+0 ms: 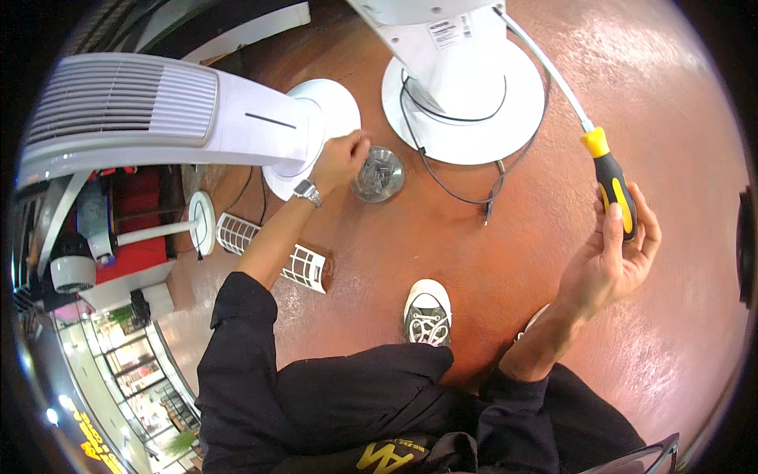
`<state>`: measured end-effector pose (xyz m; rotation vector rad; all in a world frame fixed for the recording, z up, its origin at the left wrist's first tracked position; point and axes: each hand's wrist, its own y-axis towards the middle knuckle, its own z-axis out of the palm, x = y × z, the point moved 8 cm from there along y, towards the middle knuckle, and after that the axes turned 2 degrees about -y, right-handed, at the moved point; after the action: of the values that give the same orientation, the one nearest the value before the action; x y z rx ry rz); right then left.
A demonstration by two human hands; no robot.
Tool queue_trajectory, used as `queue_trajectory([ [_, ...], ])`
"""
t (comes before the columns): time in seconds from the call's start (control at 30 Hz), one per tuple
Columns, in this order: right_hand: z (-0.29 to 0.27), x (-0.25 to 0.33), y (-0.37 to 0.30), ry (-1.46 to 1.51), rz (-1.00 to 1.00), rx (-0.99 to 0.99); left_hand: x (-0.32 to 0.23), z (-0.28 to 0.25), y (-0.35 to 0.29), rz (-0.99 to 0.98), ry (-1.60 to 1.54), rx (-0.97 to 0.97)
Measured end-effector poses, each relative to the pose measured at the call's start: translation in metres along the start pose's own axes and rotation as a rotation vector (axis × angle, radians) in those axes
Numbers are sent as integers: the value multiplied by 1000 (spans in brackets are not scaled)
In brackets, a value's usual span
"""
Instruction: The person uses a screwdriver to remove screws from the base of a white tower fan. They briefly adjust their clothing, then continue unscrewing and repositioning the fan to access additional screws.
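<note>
In my right hand (604, 265) is a screwdriver (614, 183) with a black and yellow handle, its fingers round the handle's lower end. The long shaft slants up and left, and its tip meets the back of a white upright appliance (442, 67) on a round base. My left hand (339, 162), with a watch on the wrist, is beside a clear round bowl (399, 180) of small grey metal pieces that look like screws. Its fingers are curled in, and whatever they may pinch is hidden.
Left of the bowl stands a white tower fan (181, 110) with a slatted grille. White grid panels (304, 267) lie on the reddish floor (505, 261) beyond my left forearm. A black cable (442, 186) loops round the appliance's base. My shoe (427, 312) is below.
</note>
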<state>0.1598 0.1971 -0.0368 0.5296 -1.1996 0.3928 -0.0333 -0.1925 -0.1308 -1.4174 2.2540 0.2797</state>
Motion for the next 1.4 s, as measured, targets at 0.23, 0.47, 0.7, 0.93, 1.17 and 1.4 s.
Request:
queue_trajectory([
  [0.23,8,-14,-19,223,262,-90,-97,-19,78,-356,-1385,-219],
  [0.47,34,-18,-37,305,375,-92,-156,-20,105,-224,-1504,-2],
  [0.7,65,-20,-51,302,404,-85,-118,-33,128,-231,-1508,-212],
  [0.93,70,-27,-60,268,364,-97,-136,-44,111,-163,-1458,-267],
  [1.17,56,-33,-48,247,325,-133,-108,-59,86,-222,-1323,-582],
  [1.4,67,-21,-48,269,304,-56,-98,-93,92,25,-911,-643],
])
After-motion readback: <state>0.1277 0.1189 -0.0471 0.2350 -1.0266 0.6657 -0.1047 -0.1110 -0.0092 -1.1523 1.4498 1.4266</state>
